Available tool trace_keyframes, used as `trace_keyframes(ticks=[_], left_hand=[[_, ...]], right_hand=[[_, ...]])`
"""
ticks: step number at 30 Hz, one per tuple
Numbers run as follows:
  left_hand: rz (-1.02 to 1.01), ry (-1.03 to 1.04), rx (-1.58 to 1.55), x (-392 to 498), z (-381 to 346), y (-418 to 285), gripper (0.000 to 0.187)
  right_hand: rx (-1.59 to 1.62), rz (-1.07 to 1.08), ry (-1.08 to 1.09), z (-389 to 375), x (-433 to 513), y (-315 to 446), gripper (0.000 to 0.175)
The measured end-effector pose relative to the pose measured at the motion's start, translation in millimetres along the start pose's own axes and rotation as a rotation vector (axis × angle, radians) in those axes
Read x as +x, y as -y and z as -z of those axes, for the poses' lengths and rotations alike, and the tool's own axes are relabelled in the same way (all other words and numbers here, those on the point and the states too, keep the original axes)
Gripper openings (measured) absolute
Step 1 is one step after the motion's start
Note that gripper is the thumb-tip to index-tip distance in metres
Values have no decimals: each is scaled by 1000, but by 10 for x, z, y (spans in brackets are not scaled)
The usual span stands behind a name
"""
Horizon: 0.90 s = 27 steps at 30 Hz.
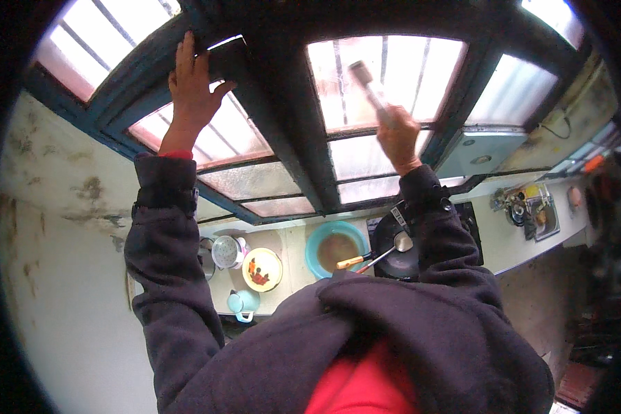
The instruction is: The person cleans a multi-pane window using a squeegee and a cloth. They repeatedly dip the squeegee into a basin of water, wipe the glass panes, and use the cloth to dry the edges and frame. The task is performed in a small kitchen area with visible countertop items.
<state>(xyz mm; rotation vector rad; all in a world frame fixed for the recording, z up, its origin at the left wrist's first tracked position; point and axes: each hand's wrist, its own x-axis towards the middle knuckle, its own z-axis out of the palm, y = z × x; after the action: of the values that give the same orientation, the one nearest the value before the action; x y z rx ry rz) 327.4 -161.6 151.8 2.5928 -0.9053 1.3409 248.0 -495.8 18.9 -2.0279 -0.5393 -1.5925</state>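
Note:
My left hand (194, 93) is raised with its fingers spread, against the dark blue window frame (134, 111) at the upper left. My right hand (398, 134) grips the handle of a blurred tool with a dark brown head (361, 72), perhaps a brush or a hammer; which one I cannot tell. The tool slants up and left before a barred window pane (403, 67). Whether its head touches the glass is unclear. Between my hands runs a thick dark window post (284, 134).
Below the windows, a counter (292, 238) holds a turquoise basin (310, 248) of brownish liquid, a wok (393, 261) with a ladle (402, 241), a yellow floral enamel lid or dish (262, 269) and a pale blue jug (244, 300). A range hood (486, 150) and sink (548, 222) are at right.

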Motion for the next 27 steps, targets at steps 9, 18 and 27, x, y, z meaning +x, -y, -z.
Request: trace_keyframes(ticks=[9, 18, 27], left_hand=[[98, -78, 133, 37, -79, -225, 81], [108, -85, 161, 46, -84, -201, 85], [89, -141, 165, 50, -124, -199, 82]], right_hand=[[-273, -152, 60, 131, 70, -110, 21], [-238, -210, -28, 154, 21, -103, 20], [-175, -188, 32, 158, 27, -165, 24]])
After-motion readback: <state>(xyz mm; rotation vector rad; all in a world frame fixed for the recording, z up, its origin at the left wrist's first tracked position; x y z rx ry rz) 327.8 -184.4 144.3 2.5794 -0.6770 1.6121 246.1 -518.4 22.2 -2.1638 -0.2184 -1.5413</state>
